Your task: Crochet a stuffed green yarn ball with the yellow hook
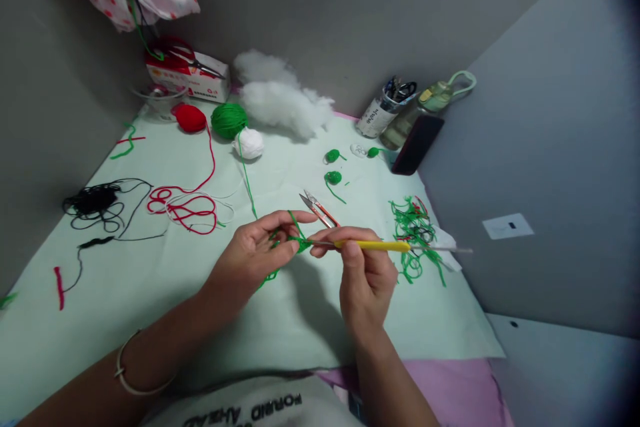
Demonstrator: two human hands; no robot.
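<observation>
My left hand [265, 250] pinches a small piece of green crochet work [303, 244], with the yarn looped over its raised index finger. From there a green strand runs back to the green yarn ball [229, 121]. A crochet hook [373, 245] with a yellow handle lies level in my right hand [369, 277], held between thumb and fingers. The hook's left tip meets the green work; fingers partly hide the stitches. Just beyond my hands, thread snips [323, 211] with orange handles rest on the table.
Red [191, 118] and white yarn balls [249, 144] sit near white stuffing [285, 100]. Black yarn [95, 200] lies tangled at left, green scraps [415, 233] at right. Small green crocheted pieces [333, 178], a phone [417, 144], a bottle [403, 121] and a pen cup [379, 113] stand farther back.
</observation>
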